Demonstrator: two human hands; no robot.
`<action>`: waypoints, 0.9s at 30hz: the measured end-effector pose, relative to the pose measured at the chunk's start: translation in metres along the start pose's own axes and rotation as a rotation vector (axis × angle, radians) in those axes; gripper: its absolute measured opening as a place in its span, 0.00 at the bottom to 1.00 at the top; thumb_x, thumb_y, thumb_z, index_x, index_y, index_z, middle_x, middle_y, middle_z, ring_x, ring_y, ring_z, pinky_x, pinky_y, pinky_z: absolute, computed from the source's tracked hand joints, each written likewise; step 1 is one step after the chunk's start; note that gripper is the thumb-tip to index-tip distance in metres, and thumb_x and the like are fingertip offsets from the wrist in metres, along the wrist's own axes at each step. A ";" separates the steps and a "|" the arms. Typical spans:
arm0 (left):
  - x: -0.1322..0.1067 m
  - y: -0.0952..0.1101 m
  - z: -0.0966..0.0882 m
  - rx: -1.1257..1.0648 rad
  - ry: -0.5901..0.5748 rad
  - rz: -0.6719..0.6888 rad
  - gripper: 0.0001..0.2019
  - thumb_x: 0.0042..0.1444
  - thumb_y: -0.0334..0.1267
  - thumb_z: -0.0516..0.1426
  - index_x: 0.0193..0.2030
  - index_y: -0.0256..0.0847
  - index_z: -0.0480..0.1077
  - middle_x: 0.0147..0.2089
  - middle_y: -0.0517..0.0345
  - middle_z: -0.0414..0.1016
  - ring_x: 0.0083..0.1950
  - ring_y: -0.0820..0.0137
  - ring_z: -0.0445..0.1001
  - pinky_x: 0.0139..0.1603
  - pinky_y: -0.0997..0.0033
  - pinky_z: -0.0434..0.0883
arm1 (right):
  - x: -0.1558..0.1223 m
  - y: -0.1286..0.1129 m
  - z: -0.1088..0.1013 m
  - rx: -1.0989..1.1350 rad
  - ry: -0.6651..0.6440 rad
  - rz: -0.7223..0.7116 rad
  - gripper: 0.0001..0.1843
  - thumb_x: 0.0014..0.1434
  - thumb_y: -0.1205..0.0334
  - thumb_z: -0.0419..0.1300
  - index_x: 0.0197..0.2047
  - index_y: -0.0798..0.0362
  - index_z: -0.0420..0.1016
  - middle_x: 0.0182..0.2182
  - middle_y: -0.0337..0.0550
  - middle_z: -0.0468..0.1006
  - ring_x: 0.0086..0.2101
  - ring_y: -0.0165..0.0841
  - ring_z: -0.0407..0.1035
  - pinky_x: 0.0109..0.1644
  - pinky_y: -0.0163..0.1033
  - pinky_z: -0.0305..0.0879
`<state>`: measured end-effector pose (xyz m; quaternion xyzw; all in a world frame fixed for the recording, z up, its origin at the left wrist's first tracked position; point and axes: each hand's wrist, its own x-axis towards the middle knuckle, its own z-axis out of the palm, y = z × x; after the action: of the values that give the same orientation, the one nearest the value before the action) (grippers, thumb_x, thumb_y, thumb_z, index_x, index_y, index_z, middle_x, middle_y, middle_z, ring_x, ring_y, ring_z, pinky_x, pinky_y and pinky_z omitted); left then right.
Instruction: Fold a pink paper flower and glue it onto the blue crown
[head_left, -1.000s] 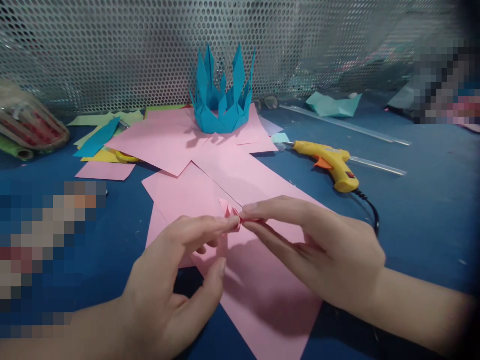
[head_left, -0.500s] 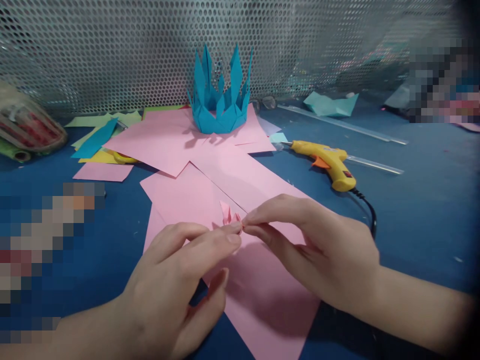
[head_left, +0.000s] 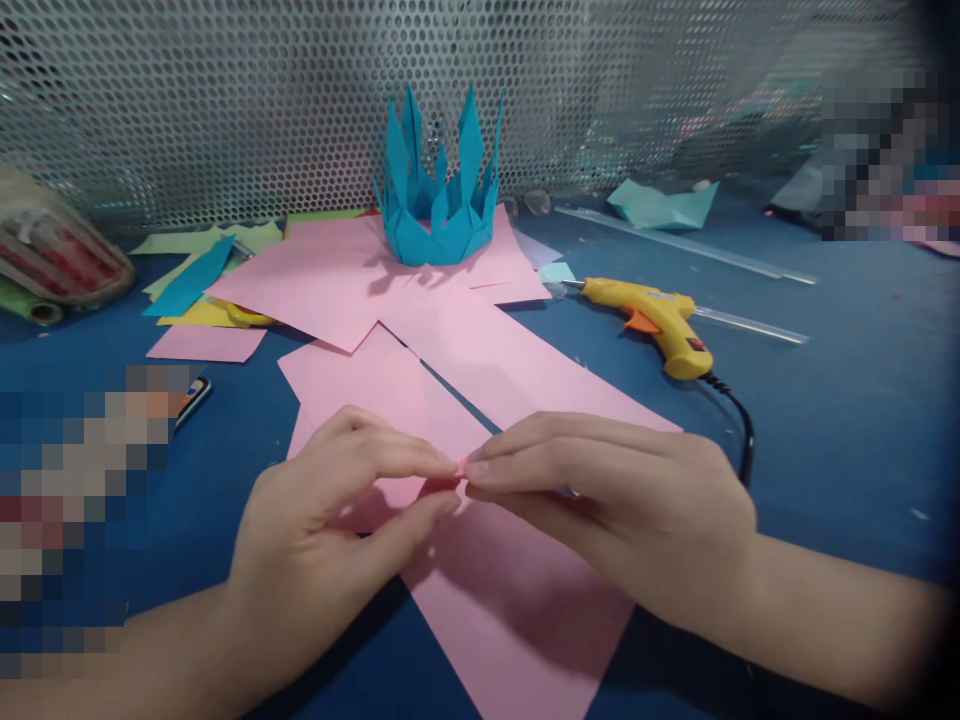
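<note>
Between my fingertips is a small folded piece of pink paper [head_left: 460, 469], mostly hidden by the fingers. My left hand [head_left: 330, 530] pinches its left side with index finger and thumb. From the other side, my right hand [head_left: 622, 500] grips it with closed fingertips. Under both hands lie overlapping sheets of pink paper [head_left: 517, 600]. Beyond them a blue folded-paper crown [head_left: 439, 215] stands upright on another pink sheet [head_left: 315, 290].
Right of the sheets lies a yellow glue gun [head_left: 652, 320], its cord running toward me. Clear glue sticks [head_left: 690, 245] and a pale teal paper piece [head_left: 664, 205] sit behind it. Coloured paper scraps [head_left: 206, 342] and a jar [head_left: 64, 240] are at left. A perforated metal panel [head_left: 300, 100] closes the back.
My left hand has turned, its thumb rising to pinch the small pink piece. The piece's upright folds no longer show above the fingers. My right fingers have shifted slightly left and lower.
</note>
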<state>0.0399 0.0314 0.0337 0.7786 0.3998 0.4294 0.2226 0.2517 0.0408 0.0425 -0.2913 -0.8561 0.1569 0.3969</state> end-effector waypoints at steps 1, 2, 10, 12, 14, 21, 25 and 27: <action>0.000 0.001 0.000 -0.014 0.006 -0.007 0.10 0.55 0.28 0.63 0.38 0.50 0.76 0.33 0.67 0.82 0.35 0.72 0.78 0.31 0.76 0.76 | 0.000 -0.001 0.001 0.017 -0.002 0.005 0.06 0.61 0.75 0.64 0.39 0.55 0.79 0.36 0.39 0.85 0.38 0.25 0.80 0.48 0.21 0.74; 0.000 0.001 0.000 -0.026 0.009 -0.012 0.10 0.54 0.27 0.64 0.36 0.50 0.76 0.32 0.67 0.82 0.35 0.72 0.78 0.31 0.75 0.76 | 0.000 -0.003 0.002 0.032 -0.007 0.010 0.06 0.61 0.74 0.64 0.39 0.55 0.79 0.36 0.40 0.85 0.38 0.24 0.80 0.48 0.21 0.73; 0.002 0.002 -0.006 -0.044 -0.034 0.171 0.08 0.55 0.24 0.62 0.34 0.43 0.75 0.34 0.63 0.80 0.35 0.74 0.76 0.34 0.76 0.76 | -0.001 -0.011 0.000 0.143 -0.010 0.076 0.06 0.60 0.74 0.65 0.39 0.55 0.80 0.36 0.39 0.86 0.38 0.23 0.80 0.48 0.19 0.72; 0.002 0.001 -0.009 -0.036 -0.066 0.223 0.08 0.56 0.23 0.62 0.35 0.40 0.74 0.35 0.61 0.81 0.36 0.75 0.76 0.34 0.77 0.76 | -0.002 -0.012 0.000 0.167 0.014 0.116 0.06 0.60 0.74 0.65 0.38 0.55 0.80 0.35 0.39 0.86 0.38 0.24 0.80 0.47 0.20 0.73; 0.001 0.000 -0.011 -0.022 -0.093 0.238 0.07 0.56 0.23 0.62 0.35 0.39 0.74 0.36 0.60 0.81 0.36 0.75 0.76 0.36 0.76 0.77 | -0.002 -0.013 0.000 0.193 0.016 0.127 0.07 0.60 0.75 0.65 0.38 0.54 0.80 0.35 0.39 0.86 0.38 0.25 0.80 0.47 0.21 0.74; -0.003 0.001 -0.015 -0.006 -0.095 0.267 0.09 0.55 0.21 0.62 0.37 0.38 0.73 0.38 0.60 0.81 0.37 0.75 0.77 0.38 0.71 0.77 | 0.000 -0.015 -0.006 0.180 -0.069 0.079 0.08 0.62 0.74 0.63 0.42 0.54 0.79 0.38 0.40 0.86 0.41 0.25 0.80 0.50 0.20 0.73; -0.003 0.002 -0.015 -0.005 -0.105 0.285 0.10 0.55 0.21 0.62 0.39 0.39 0.73 0.36 0.61 0.81 0.36 0.74 0.76 0.36 0.71 0.77 | -0.002 -0.013 -0.009 0.191 -0.102 0.050 0.07 0.63 0.75 0.62 0.43 0.59 0.79 0.40 0.43 0.85 0.43 0.25 0.79 0.52 0.21 0.72; -0.004 0.003 -0.014 0.003 -0.075 0.268 0.11 0.55 0.21 0.61 0.40 0.40 0.73 0.34 0.63 0.79 0.36 0.74 0.74 0.34 0.71 0.76 | -0.003 -0.012 -0.009 0.188 -0.111 0.043 0.07 0.63 0.75 0.62 0.44 0.59 0.79 0.41 0.45 0.85 0.43 0.26 0.79 0.52 0.22 0.72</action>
<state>0.0286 0.0261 0.0412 0.8410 0.2842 0.4252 0.1767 0.2556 0.0302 0.0528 -0.2620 -0.8519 0.2611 0.3708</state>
